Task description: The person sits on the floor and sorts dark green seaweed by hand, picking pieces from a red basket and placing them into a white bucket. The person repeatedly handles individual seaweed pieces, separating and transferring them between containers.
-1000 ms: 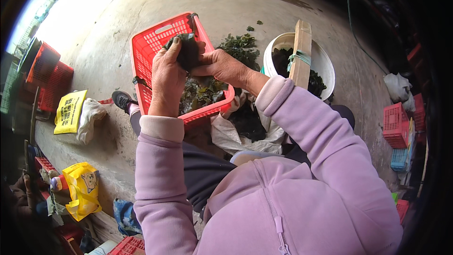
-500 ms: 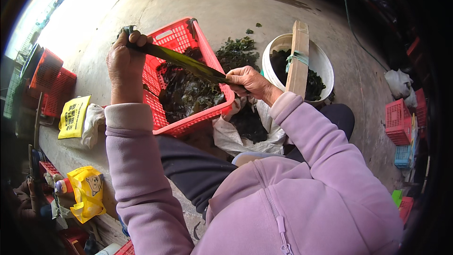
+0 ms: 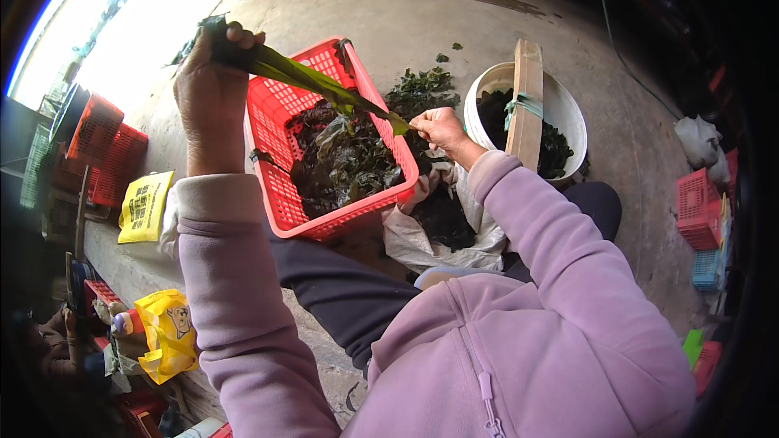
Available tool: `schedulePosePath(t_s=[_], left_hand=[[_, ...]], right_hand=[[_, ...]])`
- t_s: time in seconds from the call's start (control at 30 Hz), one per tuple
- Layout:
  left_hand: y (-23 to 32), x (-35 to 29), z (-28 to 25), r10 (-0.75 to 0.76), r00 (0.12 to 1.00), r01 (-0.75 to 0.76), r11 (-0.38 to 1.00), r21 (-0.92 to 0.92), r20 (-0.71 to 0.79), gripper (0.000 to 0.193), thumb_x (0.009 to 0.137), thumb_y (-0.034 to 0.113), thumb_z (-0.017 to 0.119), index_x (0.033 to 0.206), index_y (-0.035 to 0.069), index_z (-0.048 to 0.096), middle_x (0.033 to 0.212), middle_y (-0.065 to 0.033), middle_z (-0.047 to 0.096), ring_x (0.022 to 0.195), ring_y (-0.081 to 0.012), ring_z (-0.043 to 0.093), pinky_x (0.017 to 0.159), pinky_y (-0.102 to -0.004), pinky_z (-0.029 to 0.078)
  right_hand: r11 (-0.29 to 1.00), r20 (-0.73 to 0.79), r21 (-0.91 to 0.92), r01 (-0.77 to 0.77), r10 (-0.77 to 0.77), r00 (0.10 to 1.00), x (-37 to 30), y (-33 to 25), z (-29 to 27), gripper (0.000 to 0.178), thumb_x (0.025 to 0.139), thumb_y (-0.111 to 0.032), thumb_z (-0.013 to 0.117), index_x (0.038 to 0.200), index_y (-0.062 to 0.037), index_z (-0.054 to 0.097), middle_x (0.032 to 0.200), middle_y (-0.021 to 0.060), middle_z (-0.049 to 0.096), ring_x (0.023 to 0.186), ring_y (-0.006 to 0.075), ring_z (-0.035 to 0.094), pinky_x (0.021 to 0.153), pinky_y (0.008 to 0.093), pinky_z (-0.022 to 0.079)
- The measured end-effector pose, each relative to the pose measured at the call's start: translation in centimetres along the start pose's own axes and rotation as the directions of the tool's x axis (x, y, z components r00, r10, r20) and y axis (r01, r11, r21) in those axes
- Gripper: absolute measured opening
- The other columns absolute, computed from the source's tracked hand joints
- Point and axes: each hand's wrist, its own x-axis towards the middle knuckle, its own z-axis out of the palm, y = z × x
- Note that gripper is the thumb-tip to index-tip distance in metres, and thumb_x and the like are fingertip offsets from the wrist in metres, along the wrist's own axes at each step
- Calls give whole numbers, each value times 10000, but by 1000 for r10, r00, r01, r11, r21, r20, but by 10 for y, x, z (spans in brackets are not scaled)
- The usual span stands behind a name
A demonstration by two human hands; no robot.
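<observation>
A long dark green strip of seaweed (image 3: pixel 312 79) is stretched between my two hands above a red plastic basket (image 3: pixel 389 134). My left hand (image 3: pixel 213 85) is raised and closed around the bunched upper end. At the lower, narrower tip, my right hand (image 3: pixel 442 131) pinches the seaweed near the basket's right edge. Inside the basket lies a wet heap of dark seaweed (image 3: pixel 349 162). A white sack (image 3: pixel 406 239) with more dark seaweed rests just in front of my legs, below my right hand.
A white bucket (image 3: pixel 578 118) with seaweed inside stands to the right, a wooden board (image 3: pixel 527 97) tied across its top. Loose seaweed (image 3: pixel 422 89) lies on the concrete beyond the basket. Yellow bags (image 3: pixel 166 337) and red crates (image 3: pixel 118 162) are at left; a red crate (image 3: pixel 698 211) stands right.
My left hand has risen slightly and shifted left with the seaweed. My right hand has moved right to the strip's tip. The whole scene has shifted slightly rightward in view.
</observation>
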Motion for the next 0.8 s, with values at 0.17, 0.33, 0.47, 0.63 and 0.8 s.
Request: schedulePosePath(t_s=[0.17,0.33,0.47,0.63,0.8], left_hand=[[-32,2,21,-22,999,21,1000,16,24,225,959,181,410,1034,-7,509,918,-129,564,861,-259,553,929,-469,399],[-75,-17,58,-161,986,164,962,218,-30,335,956,176,402,1102,-110,499,1048,-231,605,1023,-326,585,920,-431,450],[-96,-32,72,-168,986,168,965,202,-17,258,895,184,562,973,-58,612,891,-104,647,767,-154,614,687,-263,504],[-92,-47,66,-251,949,297,915,274,-193,223,897,190,563,902,-22,631,751,-49,620,635,-109,558,594,-233,453],[-72,-62,60,-355,934,247,595,765,-26,148,867,138,573,783,24,618,574,10,525,516,-63,454,484,-217,346]], right_hand=[[914,-64,-300,274,-306,950,-8,-25,5,254,803,-218,637,873,23,675,784,65,673,699,125,595,701,254,470],[838,109,-20,545,-540,835,-55,-109,16,304,854,-267,617,962,14,663,882,61,665,833,89,581,808,244,446],[781,205,180,598,-625,754,-78,-146,37,234,851,-175,605,984,12,655,881,60,669,825,116,605,777,252,478],[768,172,586,260,-431,886,-89,-132,19,135,851,-80,563,911,17,635,785,77,656,644,134,634,579,242,528],[881,286,465,91,-247,926,-107,-104,-26,142,893,-142,531,864,-10,576,532,-82,345,418,26,284,408,214,358]])
